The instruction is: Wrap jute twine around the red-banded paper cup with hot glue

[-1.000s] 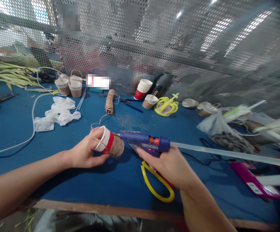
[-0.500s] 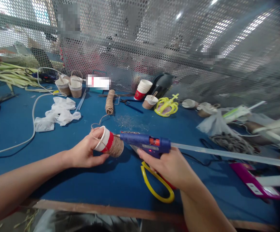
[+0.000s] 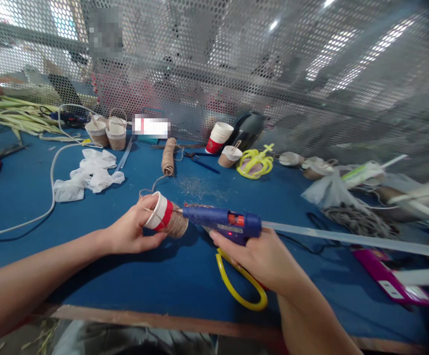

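My left hand [image 3: 131,231] is closed round a small red-and-white paper cup [image 3: 161,215], held on its side; the cup's lower half is wrapped in brown twine. My right hand [image 3: 262,259] grips a blue hot glue gun [image 3: 224,220] with a clear glue stick [image 3: 347,239] sticking out behind to the right. The gun's nozzle touches the cup just where the twine wrap ends. A thread of twine runs from the cup back to a twine spool [image 3: 168,156] lying on the blue table [image 3: 155,281].
Yellow-handled scissors [image 3: 242,283] lie under my right wrist. White gloves [image 3: 89,173], a white cable [image 3: 48,190], twine-wrapped cups [image 3: 108,132], a stack of cups [image 3: 217,136], a yellow crown [image 3: 255,162], plastic bags [image 3: 333,190] and a magenta tool [image 3: 388,278] lie around. A perforated metal screen [image 3: 273,64] backs the table.
Both hands, cup and glue gun have shifted very slightly left and up; the nozzle stays against the cup. Grips are unchanged.
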Tool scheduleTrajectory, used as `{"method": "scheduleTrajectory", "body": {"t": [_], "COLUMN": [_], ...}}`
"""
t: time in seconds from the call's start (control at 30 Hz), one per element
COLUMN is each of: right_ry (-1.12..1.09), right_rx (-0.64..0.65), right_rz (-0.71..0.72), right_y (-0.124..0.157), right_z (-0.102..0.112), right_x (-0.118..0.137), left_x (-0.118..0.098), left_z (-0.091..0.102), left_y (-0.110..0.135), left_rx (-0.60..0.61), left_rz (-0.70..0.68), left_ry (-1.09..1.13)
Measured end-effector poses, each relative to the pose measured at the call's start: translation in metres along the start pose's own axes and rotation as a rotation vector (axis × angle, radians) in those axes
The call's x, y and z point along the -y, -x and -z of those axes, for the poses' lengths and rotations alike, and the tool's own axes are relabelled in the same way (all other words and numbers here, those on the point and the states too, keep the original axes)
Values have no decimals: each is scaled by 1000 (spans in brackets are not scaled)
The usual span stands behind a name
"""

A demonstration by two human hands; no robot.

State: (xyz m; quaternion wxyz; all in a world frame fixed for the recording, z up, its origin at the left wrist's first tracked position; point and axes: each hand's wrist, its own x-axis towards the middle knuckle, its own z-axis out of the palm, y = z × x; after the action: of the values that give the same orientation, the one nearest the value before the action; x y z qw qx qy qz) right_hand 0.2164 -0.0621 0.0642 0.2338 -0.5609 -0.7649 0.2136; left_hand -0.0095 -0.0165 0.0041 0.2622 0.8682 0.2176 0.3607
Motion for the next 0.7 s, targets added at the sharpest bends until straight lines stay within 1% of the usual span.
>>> {"method": "scheduleTrajectory", "body": {"t": [0.23, 0.43, 0.57, 0.7], "right_ry": [52, 34, -6, -133], "right_rx": [8, 14, 10, 54], "right_rz": [56, 88, 46, -70], "right_y": [1, 3, 4, 2], "right_z": [0, -2, -2, -2], "right_x": [-2, -2, 0, 2], "left_x": [-2, -1, -1, -1], "left_z": [0, -1, 0, 1], "left_y": [-1, -2, -1, -1], "left_rx": [10, -5, -19, -43], "left_rz": [8, 17, 21, 6], "left_ry": [-4, -6, -22, -21]}}
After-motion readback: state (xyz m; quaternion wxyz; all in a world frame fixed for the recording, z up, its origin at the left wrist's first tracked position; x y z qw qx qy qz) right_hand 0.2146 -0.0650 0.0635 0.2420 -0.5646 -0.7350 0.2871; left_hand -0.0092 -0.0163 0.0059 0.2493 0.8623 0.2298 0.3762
